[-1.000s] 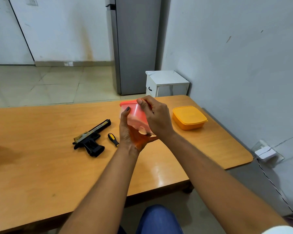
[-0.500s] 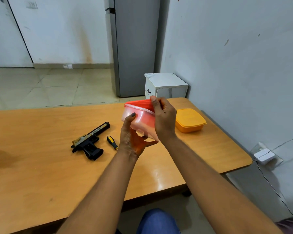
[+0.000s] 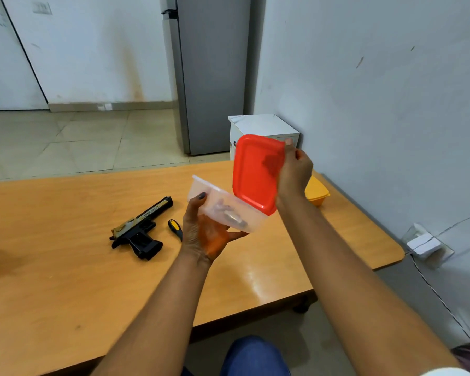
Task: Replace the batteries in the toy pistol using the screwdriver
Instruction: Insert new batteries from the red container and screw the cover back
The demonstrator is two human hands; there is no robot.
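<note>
My left hand (image 3: pixel 205 234) holds a clear plastic container (image 3: pixel 225 207) from below, tilted above the table. Small grey items (image 3: pixel 229 214), possibly batteries, lie inside it. My right hand (image 3: pixel 293 172) grips the red lid (image 3: pixel 255 172), lifted off and held nearly upright over the container's right end. The black and gold toy pistol (image 3: pixel 140 229) lies on its side on the wooden table (image 3: pixel 65 267), left of my left hand. A screwdriver with a yellow and black handle (image 3: pixel 175 229) lies between the pistol and my left wrist.
A closed yellow container (image 3: pixel 316 194) stands on the table's far right, partly behind my right hand. Beyond the table are a white cabinet (image 3: pixel 261 126) and a grey fridge (image 3: pixel 209 71). A wall runs along the right, with a socket (image 3: pixel 425 245) low down.
My right hand has pulled the red lid off the container and swung it up to the right. The container now stands uncovered in my left hand.
</note>
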